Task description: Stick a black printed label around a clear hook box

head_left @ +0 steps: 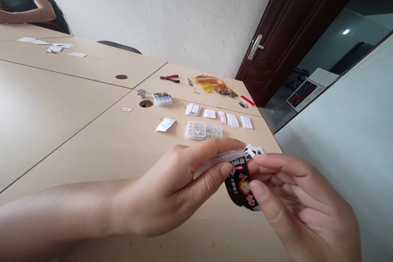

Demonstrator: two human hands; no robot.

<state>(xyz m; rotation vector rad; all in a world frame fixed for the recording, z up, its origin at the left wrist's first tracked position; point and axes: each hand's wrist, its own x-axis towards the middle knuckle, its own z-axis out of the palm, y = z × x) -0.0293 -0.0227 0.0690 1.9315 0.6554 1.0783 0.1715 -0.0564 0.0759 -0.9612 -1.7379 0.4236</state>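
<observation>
My left hand grips a clear plastic case between thumb and fingers, above the near part of the table. A black printed label with white and red characters and an orange burst lies against the case. The label's right edge is pinched by the thumb and fingers of my right hand. My left thumb also presses on the label's upper left part. Whether the label is stuck to the case I cannot tell. Just behind my fingertips lies a pile of black and white labels.
Beyond my hands are clear boxes of small metal pieces, stacks of white cards, a labelled clear box, red-handled pliers and bundled orange strands. A cable hole opens in the table. Another person sits at far left.
</observation>
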